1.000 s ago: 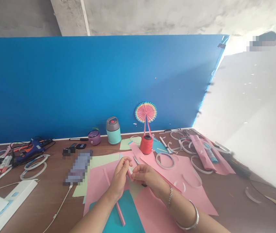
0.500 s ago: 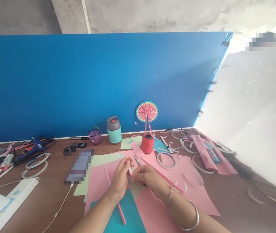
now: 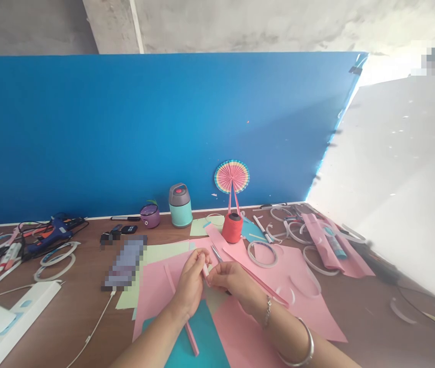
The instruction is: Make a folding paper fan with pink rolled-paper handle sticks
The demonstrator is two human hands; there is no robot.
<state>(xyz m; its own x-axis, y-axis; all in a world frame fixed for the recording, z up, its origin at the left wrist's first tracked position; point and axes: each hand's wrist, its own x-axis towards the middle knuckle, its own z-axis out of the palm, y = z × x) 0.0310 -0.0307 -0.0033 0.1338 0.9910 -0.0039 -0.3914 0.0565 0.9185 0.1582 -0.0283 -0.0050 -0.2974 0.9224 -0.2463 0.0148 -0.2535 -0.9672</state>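
My left hand [image 3: 192, 281] is closed, pinching the upper end of a small pink paper strip [image 3: 205, 270]. The thumb and forefinger of my right hand [image 3: 230, 278] are pressed together at the strip's lower end. Below my left wrist lies a longer folded pink paper strip [image 3: 192, 338], its middle hidden by that arm. Scissors [image 3: 216, 252] rest just beyond my right hand, which covers part of them. Under both hands are pink paper sheets [image 3: 236, 332] and a teal sheet [image 3: 206, 347].
A round paper fan [image 3: 232, 177] stands by a red thread spool [image 3: 233, 228]. Rolls of tape [image 3: 262, 254] lie to the right. Leftward are a phone [image 3: 125, 261], a power strip [image 3: 18, 319], a glue gun [image 3: 54, 232], a teal flask [image 3: 180, 207] and a purple cup [image 3: 149, 215].
Both hands stay almost in place on the small pink strip. Nothing on the table has visibly moved.
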